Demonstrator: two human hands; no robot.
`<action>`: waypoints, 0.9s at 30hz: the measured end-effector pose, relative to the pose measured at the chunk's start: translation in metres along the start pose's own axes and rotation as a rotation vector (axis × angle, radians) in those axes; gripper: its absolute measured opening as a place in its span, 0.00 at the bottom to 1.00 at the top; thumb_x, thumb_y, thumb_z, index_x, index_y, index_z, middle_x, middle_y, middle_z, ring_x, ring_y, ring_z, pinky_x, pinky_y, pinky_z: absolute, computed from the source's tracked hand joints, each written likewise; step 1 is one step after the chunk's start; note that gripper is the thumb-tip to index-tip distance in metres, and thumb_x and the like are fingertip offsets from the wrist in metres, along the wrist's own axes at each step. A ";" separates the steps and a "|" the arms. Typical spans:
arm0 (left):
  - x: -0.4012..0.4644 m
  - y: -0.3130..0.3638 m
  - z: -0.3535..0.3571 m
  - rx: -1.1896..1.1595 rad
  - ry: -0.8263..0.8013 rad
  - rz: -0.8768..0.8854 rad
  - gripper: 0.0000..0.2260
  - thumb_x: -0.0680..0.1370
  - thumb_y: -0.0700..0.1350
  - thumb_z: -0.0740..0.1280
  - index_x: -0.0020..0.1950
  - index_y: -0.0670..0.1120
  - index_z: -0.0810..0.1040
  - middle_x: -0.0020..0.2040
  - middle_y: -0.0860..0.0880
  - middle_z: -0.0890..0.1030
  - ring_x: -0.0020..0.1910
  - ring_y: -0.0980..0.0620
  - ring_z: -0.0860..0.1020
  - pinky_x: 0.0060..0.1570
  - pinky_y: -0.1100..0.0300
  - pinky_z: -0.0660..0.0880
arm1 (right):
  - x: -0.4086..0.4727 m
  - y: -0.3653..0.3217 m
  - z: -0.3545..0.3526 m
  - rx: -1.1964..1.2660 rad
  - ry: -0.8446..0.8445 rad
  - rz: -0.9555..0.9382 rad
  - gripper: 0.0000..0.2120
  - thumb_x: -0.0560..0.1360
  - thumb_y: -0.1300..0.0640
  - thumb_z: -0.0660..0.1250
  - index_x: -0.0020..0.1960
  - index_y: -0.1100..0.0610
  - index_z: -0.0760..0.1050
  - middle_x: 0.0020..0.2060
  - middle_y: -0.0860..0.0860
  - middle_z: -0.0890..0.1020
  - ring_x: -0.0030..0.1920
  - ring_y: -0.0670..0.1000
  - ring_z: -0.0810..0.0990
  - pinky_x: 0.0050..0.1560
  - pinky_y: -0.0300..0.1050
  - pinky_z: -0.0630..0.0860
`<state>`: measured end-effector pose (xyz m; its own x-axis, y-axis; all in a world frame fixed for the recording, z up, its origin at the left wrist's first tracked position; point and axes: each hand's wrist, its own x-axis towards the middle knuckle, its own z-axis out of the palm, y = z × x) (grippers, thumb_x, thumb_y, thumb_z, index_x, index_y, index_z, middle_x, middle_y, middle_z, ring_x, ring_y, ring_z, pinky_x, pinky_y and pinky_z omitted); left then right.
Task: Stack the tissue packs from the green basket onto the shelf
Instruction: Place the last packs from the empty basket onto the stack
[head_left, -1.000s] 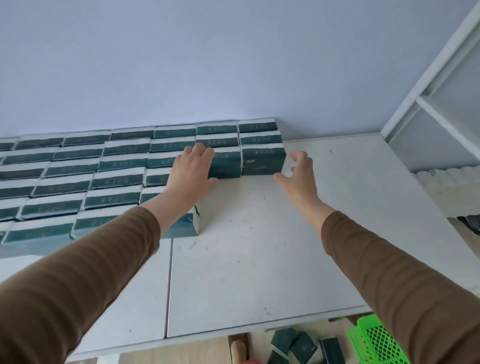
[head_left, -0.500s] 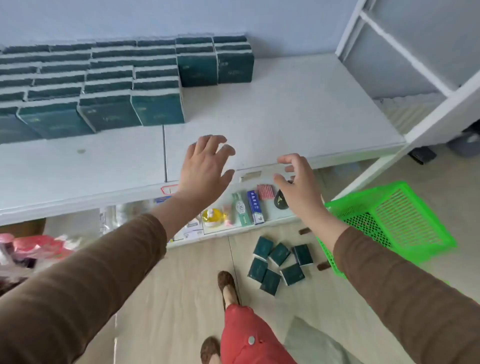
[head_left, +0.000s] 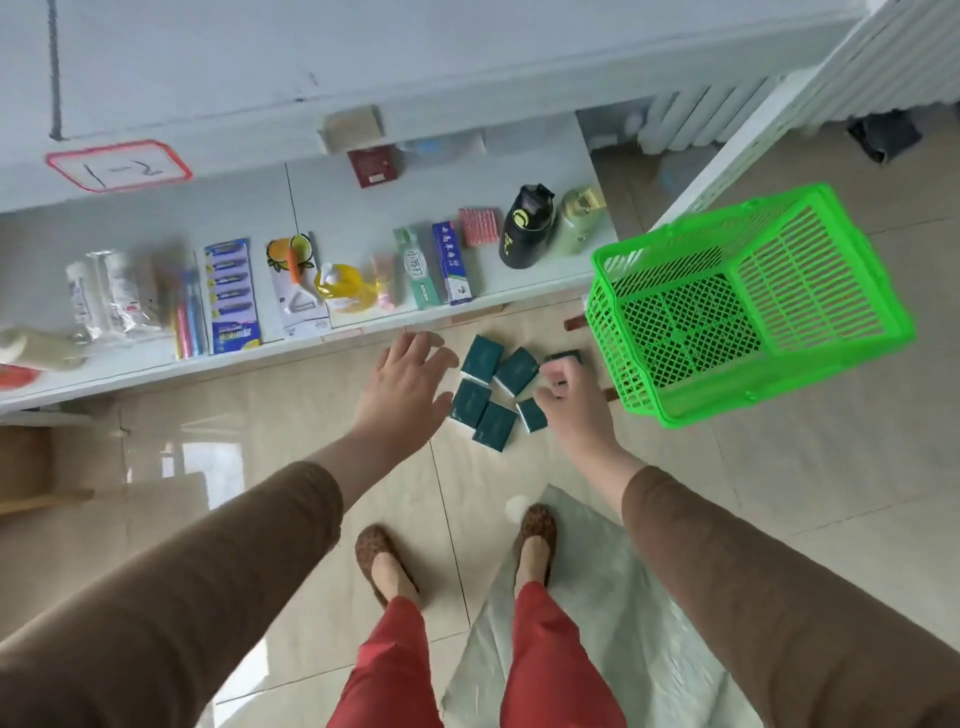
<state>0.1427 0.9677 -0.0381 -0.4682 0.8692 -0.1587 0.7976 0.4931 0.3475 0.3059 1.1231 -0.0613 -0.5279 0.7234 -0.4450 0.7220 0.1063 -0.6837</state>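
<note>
A: Where are the tissue packs?

B: Six small dark green tissue packs with white edges (head_left: 496, 396) lie in a loose cluster on the glossy beige tiled floor (head_left: 779, 467), just in front of the low white shelf (head_left: 353, 208). The bright green plastic mesh basket (head_left: 748, 306) lies tipped on its side just to the right of them, its open mouth turned towards the packs.

A: What are the hands doing?

B: The left hand (head_left: 405, 389) is spread wide, fingers straight and parted, palm down, just left of the cluster and holding nothing. The right hand (head_left: 574, 400) is over the right side of the cluster with its fingers curled downward, covering part of the rightmost packs. I cannot tell whether it has hold of one.

A: What sits on that shelf?

B: A row of goods: a card of blue razors (head_left: 228, 296), a yellow liquid bottle (head_left: 345, 288), two upright toothpaste boxes (head_left: 436, 265), a black bottle (head_left: 524, 226) and a pale green bottle (head_left: 576, 221) at the right end. On the edge of the white board above there is a red-bordered label (head_left: 119, 166).

A: And nearer the camera?

B: Brown sleeves (head_left: 208, 597), red trousers (head_left: 545, 665) and brown patterned slippers (head_left: 374, 551), with a clear plastic sheet (head_left: 623, 623) under the right foot.
</note>
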 end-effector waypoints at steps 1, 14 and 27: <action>0.000 -0.001 0.026 -0.014 -0.048 -0.045 0.16 0.74 0.47 0.69 0.62 0.50 0.75 0.64 0.51 0.72 0.67 0.47 0.66 0.64 0.49 0.68 | 0.005 0.024 0.009 0.006 -0.039 0.045 0.12 0.77 0.60 0.67 0.60 0.55 0.75 0.55 0.48 0.79 0.54 0.50 0.79 0.43 0.34 0.70; 0.030 -0.101 0.356 -0.176 -0.367 -0.575 0.24 0.75 0.47 0.70 0.69 0.45 0.69 0.66 0.45 0.71 0.65 0.43 0.69 0.64 0.51 0.67 | 0.131 0.280 0.167 -0.406 -0.370 0.187 0.24 0.77 0.56 0.69 0.71 0.59 0.69 0.66 0.56 0.77 0.65 0.55 0.77 0.64 0.47 0.74; 0.136 -0.170 0.578 -0.331 -0.271 -0.811 0.38 0.65 0.62 0.76 0.67 0.44 0.67 0.59 0.45 0.72 0.58 0.43 0.73 0.54 0.51 0.72 | 0.276 0.376 0.319 -0.867 -0.373 -0.105 0.42 0.64 0.40 0.78 0.67 0.59 0.63 0.64 0.57 0.72 0.67 0.58 0.68 0.65 0.51 0.68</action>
<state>0.1635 1.0231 -0.6528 -0.6989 0.2608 -0.6660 0.0946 0.9567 0.2754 0.2891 1.1453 -0.6256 -0.6098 0.4325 -0.6641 0.6637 0.7367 -0.1296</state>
